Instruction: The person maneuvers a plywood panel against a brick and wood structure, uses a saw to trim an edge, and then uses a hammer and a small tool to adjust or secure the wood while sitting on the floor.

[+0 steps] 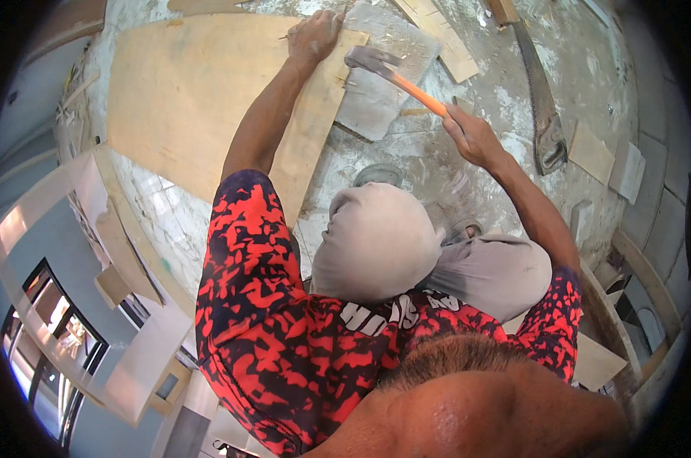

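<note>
My right hand is wrapped round the orange handle of a claw hammer. The hammer's dark metal head points left, close to the right edge of a large pale plywood sheet. At the far right corner of that sheet is my left hand, with its fingers drawn together. A thin, small piece sticks out beside it; what the fingers pinch is too small to make out. Below the hammer head, a worn grey board lies on the floor alongside the plywood.
A handsaw with a wooden handle lies at the far right. Narrow wood strips rest at the back, and small board offcuts at the right. My bent knees are close in front. Curved wooden frames stand at left.
</note>
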Available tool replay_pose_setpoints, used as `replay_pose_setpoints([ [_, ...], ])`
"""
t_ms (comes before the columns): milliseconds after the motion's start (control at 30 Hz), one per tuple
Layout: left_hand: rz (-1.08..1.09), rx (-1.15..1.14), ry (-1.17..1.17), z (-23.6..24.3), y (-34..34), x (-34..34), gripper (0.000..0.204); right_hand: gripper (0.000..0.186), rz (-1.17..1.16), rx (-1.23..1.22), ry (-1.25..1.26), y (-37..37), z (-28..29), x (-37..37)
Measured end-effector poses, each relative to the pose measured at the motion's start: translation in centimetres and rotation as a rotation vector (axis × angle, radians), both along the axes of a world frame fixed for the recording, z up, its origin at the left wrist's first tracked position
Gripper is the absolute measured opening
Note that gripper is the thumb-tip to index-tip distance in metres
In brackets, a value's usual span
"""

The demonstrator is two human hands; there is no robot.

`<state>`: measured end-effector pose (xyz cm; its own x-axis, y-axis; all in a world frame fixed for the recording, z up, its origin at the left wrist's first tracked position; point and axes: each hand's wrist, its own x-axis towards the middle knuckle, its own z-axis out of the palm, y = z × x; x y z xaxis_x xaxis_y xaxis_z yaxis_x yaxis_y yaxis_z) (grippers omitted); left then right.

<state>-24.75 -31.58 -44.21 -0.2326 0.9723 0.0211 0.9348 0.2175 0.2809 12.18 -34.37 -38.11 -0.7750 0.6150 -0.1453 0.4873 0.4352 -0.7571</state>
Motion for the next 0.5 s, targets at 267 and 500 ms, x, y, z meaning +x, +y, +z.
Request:
replay_pose_setpoints([
  [267,-0.026,0.035,0.085,-0.6,0.1,0.3,0.04,0.038,0.059,-0.141,-0.218,1.1,-0.3,-1.7],
  [500,-0.119,0.095,0.11,-2.3,0.1,-0.7,0.045,0.042,-0.003,-0.001,0.195,0.3,0.7,-0.8],
])
